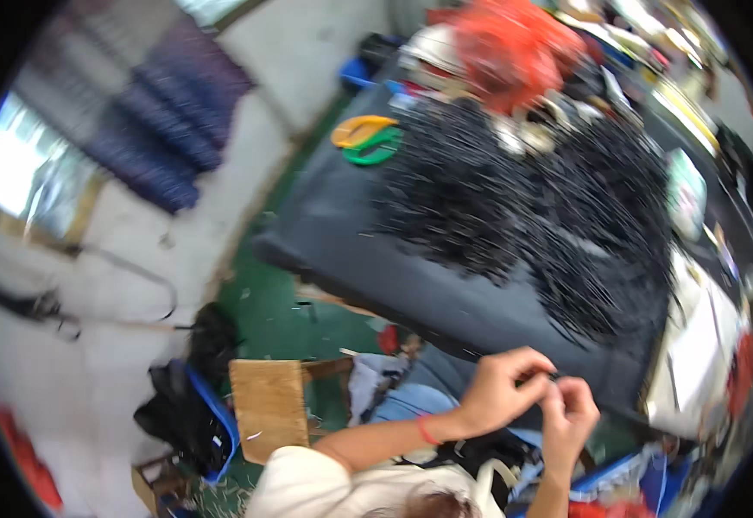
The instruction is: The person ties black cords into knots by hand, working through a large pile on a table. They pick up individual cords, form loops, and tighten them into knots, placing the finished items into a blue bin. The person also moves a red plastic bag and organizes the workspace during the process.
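My left hand (499,390), with a red band on its wrist, and my right hand (572,416) meet at the near edge of a dark table (342,233). Together the fingertips pinch a small thin black piece (553,377); the picture is too blurred to show its shape. A large heap of similar thin black pieces (532,207) covers the table just beyond my hands.
Orange and green scissor-like handles (366,138) lie at the table's far left. A red bundle (515,47) and clutter sit at the back. A wooden stool (268,406) and a black bag (182,414) stand on the green floor to my left. White sheets (696,354) lie on the right.
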A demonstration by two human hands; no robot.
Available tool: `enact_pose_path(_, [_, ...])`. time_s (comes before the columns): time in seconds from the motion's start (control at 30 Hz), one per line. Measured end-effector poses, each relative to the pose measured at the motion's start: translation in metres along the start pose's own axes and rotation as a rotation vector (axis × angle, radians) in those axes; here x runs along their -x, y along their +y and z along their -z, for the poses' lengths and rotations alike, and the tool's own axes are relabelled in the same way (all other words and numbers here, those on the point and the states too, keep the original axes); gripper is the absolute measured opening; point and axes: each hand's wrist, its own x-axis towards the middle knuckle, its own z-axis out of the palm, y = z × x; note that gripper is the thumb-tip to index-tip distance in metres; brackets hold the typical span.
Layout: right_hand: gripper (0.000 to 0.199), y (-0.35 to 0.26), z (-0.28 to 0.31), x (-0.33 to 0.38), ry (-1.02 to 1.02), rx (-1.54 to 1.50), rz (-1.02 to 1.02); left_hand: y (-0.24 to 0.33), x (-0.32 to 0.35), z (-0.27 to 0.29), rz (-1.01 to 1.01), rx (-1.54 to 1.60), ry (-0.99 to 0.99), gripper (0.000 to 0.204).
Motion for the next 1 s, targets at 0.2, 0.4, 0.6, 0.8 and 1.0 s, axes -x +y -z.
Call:
enact_pose_path(0.2, [0.015, 0.028, -0.006, -0.006, -0.053, -0.206, -0.089, -0.009, 0.004, 0.007, -0.315, -0.233, 0.074, 0.011])
enact_pose_path(0.4, [0.015, 0.032, -0.005, -0.008, -0.037, -0.099, 0.069, -0.004, 0.001, 0.01, -0.09, 0.1, -0.102, 0.019])
enact_pose_path(0.6, [0.018, 0.02, -0.001, -0.008, -0.102, -0.083, 0.182, 0.011, 0.005, 0.017, -0.103, -0.032, -0.19, 0.033])
enact_pose_path(0.8, [0.01, 0.004, 0.01, -0.017, -0.186, -0.18, -0.082, 0.014, 0.009, 0.015, -0.048, -0.282, -0.297, 0.039])
enact_pose_path(1.0, [0.014, 0.014, 0.007, -0.021, -0.176, -0.475, -0.249, 0.02, -0.002, 0.011, 0.12, -0.064, -0.305, 0.05])
